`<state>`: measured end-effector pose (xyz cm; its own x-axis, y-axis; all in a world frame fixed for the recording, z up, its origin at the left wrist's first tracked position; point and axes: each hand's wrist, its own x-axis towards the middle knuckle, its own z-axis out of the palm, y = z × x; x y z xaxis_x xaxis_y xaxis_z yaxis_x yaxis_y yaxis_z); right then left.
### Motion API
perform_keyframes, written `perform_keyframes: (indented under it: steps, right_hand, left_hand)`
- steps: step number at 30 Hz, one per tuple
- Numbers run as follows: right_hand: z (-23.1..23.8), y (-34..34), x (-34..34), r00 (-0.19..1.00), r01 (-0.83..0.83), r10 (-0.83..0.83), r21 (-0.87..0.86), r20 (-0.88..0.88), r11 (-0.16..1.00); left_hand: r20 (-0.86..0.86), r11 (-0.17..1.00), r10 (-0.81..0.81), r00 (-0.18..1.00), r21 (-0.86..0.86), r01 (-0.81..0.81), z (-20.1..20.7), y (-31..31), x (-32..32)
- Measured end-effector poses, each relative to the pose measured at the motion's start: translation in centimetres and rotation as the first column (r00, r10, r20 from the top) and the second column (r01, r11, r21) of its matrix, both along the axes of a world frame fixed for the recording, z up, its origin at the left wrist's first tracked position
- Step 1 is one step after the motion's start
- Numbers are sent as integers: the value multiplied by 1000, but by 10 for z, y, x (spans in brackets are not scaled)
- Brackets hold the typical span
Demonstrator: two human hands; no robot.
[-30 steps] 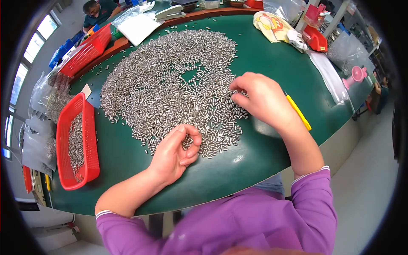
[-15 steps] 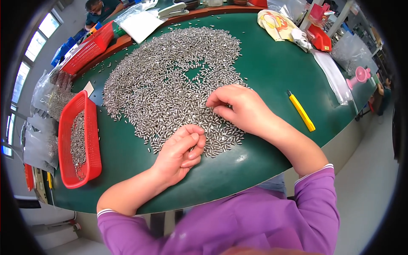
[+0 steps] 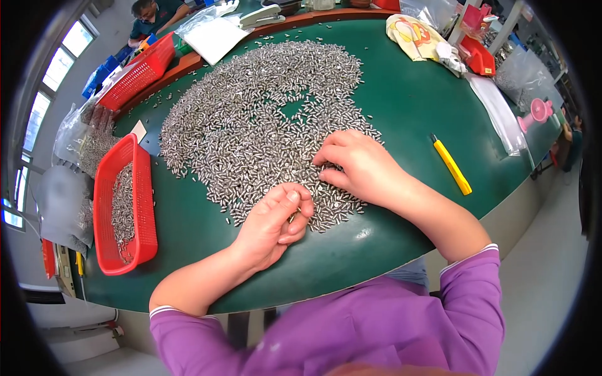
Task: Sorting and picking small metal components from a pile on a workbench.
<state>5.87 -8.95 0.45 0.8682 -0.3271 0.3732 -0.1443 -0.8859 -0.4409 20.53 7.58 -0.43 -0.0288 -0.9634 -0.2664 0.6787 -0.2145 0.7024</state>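
Note:
A wide spread of small silver metal pins, rounded like little pellets, covers the middle of the green table. Near its front edge, my left hand is curled closed, palm turned inward and thumb against the bent fingers. Whatever those fingers hold, if anything, is hidden. My right hand hovers low over the right side of the pins, fingers bent. A gap shows between its thumb and forefinger tips, with pins under them and nothing visibly held. At the left stands a red plastic basket with more pins inside.
A yellow utility knife lies on the green tabletop at right. Plastic bags of parts stand at the left edge. Another red basket, a stapler and a yellow printed cloth are farther back. Another person sits far left.
The whole view has shifted slightly, so the scene sits a little farther right. My left hand's fingers have loosened slightly; my right hand stays over the pins.

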Motion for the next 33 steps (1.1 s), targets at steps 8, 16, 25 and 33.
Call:
perform_keyframes:
  steps: [8,16,25,33]
  right_hand:
    - [-4,3,5,1000,25,-26,-65,-10,998]
    - [10,24,5,954,-296,203,577,222,761]
    - [-9,2,4,999,-9,10,36,-30,999]
    - [5,13,7,980,-92,57,175,193,980]
  left_hand:
    - [-5,1000,4,1000,5,-4,0,1,3]
    - [37,999,36,999,-12,-36,-2,1,0]
    - [33,999,18,999,-40,-16,-2,0,2]
    - [52,999,55,997,1,-55,4,1,1]
